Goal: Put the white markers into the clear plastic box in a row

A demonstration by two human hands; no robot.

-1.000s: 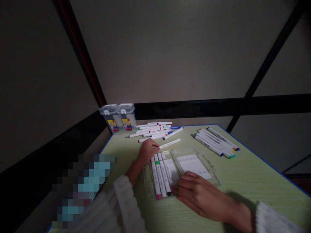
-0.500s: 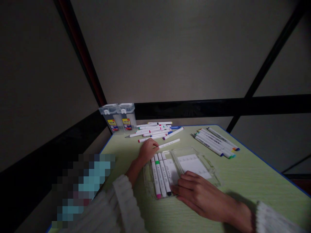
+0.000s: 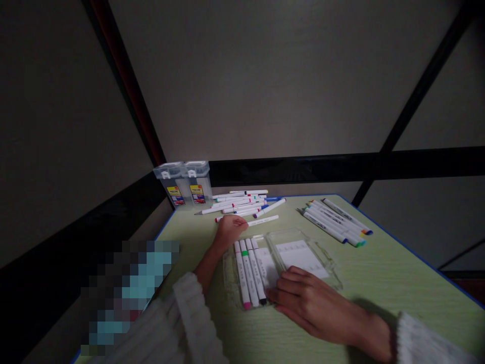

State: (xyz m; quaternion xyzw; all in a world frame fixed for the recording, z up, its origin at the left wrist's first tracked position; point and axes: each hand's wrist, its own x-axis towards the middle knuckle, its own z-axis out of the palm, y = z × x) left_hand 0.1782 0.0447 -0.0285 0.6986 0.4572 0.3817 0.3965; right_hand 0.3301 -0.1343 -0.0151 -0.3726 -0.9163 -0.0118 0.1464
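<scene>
My left hand is closed, its fingertips pinching the end of a white marker just behind an open clear plastic marker case. Several white markers lie side by side in the case's left half, among them a pink-ended one, one with a green band and a black-ended one. My right hand has its fingers bent together over the case's front edge near the hinge, gripping it. Those fingertips are partly hidden. A white printed sheet lies in the right half.
A loose pile of markers lies at the back of the green table. Another group of markers lies to the right. Two clear lidded boxes stand at the back left corner. A blurred-out patch covers the left edge.
My left hand and the white marker in it have shifted slightly toward the back left. My right hand stays on the case, and the markers in it lie as before.
</scene>
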